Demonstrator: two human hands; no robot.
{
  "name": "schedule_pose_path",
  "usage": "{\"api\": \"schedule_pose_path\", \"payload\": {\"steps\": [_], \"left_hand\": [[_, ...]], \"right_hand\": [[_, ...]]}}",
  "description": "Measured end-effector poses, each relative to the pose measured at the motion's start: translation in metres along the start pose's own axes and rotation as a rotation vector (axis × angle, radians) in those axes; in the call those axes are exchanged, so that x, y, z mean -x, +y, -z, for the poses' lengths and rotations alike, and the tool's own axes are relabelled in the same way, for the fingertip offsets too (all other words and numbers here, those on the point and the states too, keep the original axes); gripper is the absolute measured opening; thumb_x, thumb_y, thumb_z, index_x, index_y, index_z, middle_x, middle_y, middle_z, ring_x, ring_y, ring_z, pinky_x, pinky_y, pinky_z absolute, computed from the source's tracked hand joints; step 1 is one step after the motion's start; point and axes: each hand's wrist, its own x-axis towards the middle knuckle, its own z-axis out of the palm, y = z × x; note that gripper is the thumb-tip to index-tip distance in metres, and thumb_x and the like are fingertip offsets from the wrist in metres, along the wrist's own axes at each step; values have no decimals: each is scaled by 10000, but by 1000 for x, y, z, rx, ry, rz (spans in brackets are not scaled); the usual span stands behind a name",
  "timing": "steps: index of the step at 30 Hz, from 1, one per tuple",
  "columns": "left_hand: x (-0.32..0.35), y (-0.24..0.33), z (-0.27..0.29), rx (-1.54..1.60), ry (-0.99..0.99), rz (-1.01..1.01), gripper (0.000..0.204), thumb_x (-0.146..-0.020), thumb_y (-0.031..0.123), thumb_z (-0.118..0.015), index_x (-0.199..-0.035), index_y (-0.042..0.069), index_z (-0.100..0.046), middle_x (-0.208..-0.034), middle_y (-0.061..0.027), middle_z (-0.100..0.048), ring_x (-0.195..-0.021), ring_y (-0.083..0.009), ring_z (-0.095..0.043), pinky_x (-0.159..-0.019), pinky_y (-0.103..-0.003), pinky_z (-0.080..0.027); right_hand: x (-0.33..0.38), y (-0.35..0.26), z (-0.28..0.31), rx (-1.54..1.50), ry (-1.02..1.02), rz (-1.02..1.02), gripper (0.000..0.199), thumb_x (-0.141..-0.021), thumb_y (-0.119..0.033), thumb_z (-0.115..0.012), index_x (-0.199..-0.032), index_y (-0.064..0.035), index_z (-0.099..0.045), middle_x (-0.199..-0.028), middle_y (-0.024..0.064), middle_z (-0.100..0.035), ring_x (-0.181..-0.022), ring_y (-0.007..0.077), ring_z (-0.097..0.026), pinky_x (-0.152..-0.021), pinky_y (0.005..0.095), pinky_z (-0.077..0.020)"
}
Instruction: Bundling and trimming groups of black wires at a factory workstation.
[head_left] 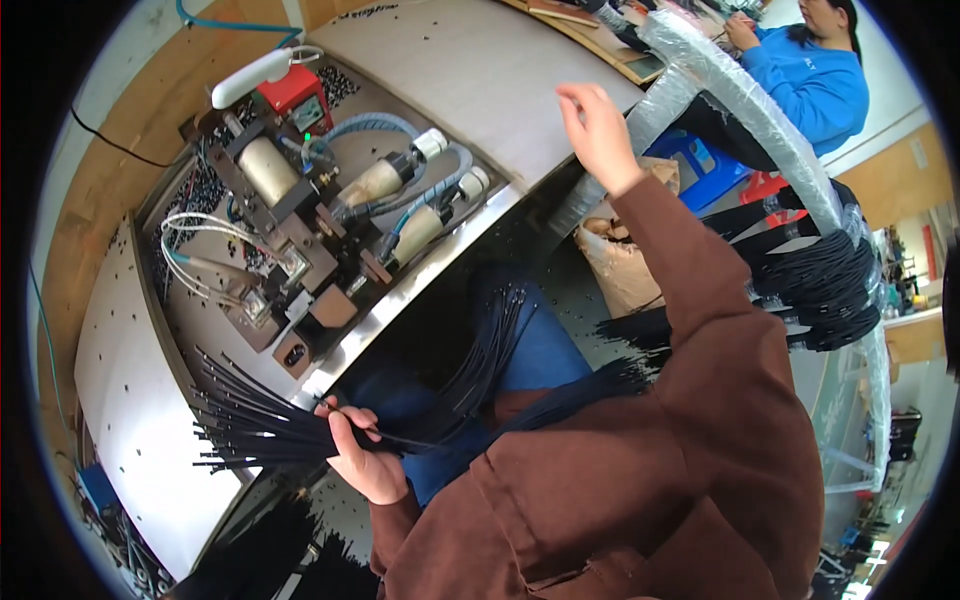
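Note:
My left hand (365,465) is closed around a bundle of thin black cords (255,425), near the front edge of the workbench. Their ends fan out to the left over the bench. On the other side the cords trail across my lap, and more black cords (505,325) hang there over blue cloth. Raised to the right of the bench, my right hand (603,140) has loosely bent fingers, with nothing visible in them. Just beyond the left hand stands a bench machine (290,215) with metal cylinders, hoses and small clamping blocks.
A red box (295,95) sits behind the machine, with small black bits scattered around. A wrapped frame (745,110) at the right carries hanks of black cord (815,290). Below it are a paper sack (615,265) and a blue stool (700,165). Another person (810,80) sits at the far right.

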Motion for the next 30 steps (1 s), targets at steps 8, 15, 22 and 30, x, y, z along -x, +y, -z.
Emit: {"api": "schedule_pose_path", "payload": {"steps": [8, 15, 22, 30], "left_hand": [[-1, -3, 2, -5, 25, -20, 132, -882, 116, -500, -987, 48, -457, -626, -36, -479, -537, -97, -419, -509, -199, -336], [-2, 3, 14, -34, 93, 68, 135, -853, 79, -500, -974, 42, -453, -622, -71, -503, -489, -124, -412, -488, -223, -336], [-12, 2, -1, -62, 32, 133, 140, -871, 89, -477, -996, 45, -430, -618, -47, -492, -517, -111, -412, -481, -222, -321], [-11, -6, 10, 6, 70, 31, 166, -893, 138, -490, -1025, 46, -450, -634, -59, -499, -527, -103, -404, -492, -203, -322]], "right_hand": [[-80, 77, -88, 272, -336, -182, 279, -814, -191, -506, -983, 13, -595, -1041, 203, -556, -975, 395, -516, -881, 448, -411], [-63, 67, -110, 366, -294, 3, 251, -823, -199, -484, -934, -1, -591, -956, 201, -584, -967, 360, -529, -850, 451, -419], [-63, 72, -87, 404, -272, 9, 259, -823, -198, -489, -949, 6, -590, -985, 221, -580, -961, 373, -531, -864, 446, -413], [-78, 62, -85, 328, -423, -199, 445, -809, -305, -533, -1116, 17, -536, -1194, 241, -487, -1130, 369, -442, -956, 431, -356]]}}
